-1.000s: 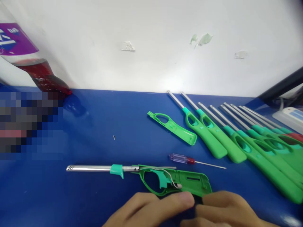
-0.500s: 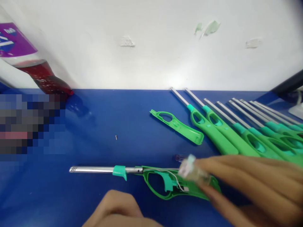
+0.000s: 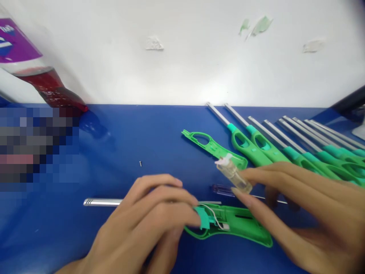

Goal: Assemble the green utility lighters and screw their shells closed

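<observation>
An opened green lighter body (image 3: 245,228) lies on the blue table, with a teal trigger (image 3: 203,218), a white wire and a metal tube (image 3: 102,202) that points left. My left hand (image 3: 151,217) covers the front of this body, its fingers closed on it near the trigger; the fingertips are partly hidden. Between thumb and fingers, my right hand (image 3: 285,198) pinches a small clear fuel tank (image 3: 234,175) with a pale top, raised above the body. A purple-handled screwdriver (image 3: 222,190) lies behind the body, partly under my right hand.
A green half shell (image 3: 211,146) lies behind the tank. Several assembled green lighters (image 3: 256,148) lie in a row at the right. A small screw (image 3: 140,163) rests left of centre. At the upper left, a bottle of red drink (image 3: 54,87) leans near the white wall.
My left hand has come up from the bottom edge onto the lighter body. My right hand has lifted the tank up and away from the body, uncovering the body's handle.
</observation>
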The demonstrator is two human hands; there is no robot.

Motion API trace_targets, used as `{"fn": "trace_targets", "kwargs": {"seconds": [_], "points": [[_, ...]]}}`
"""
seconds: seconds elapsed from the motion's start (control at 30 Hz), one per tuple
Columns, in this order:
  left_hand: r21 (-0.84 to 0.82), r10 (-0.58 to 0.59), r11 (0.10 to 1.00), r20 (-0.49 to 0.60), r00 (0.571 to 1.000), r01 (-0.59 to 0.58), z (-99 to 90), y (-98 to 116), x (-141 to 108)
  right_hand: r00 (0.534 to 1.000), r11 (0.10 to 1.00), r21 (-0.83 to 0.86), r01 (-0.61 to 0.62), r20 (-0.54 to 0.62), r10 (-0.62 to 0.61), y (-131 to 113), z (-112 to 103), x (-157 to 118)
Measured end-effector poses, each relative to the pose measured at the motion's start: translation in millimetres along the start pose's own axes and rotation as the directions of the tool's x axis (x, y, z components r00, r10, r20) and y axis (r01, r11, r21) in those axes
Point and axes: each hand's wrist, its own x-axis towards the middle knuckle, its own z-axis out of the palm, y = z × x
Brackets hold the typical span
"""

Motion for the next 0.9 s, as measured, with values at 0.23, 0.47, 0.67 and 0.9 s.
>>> {"fn": "trace_targets", "kwargs": {"seconds": [0.23,0.47,0.67,0.9], "points": [[0.287,0.065,0.951,0.169,0.984,-0.112,5.8,1.8,25.3,0.999,0.998,0.043,0.040,0.009,-0.040,-3.0,-6.4,8.2],[0.320,0.088,0.937,0.183,0.979,-0.144,-2.0,-0.2,20.2,0.993,0.993,0.019,0.112,0.038,-0.113,-0.9,-4.3,7.7],[0.322,0.014,0.945,0.159,0.987,-0.066,-3.6,-0.6,5.9,0.994,0.994,0.023,0.106,0.008,-0.106,2.8,-2.0,-4.3],[0.236,0.006,0.971,0.162,0.987,-0.045,-1.9,-5.1,17.1,0.996,0.977,0.211,0.038,0.071,-0.054,-4.0,1.1,-1.3]]}}
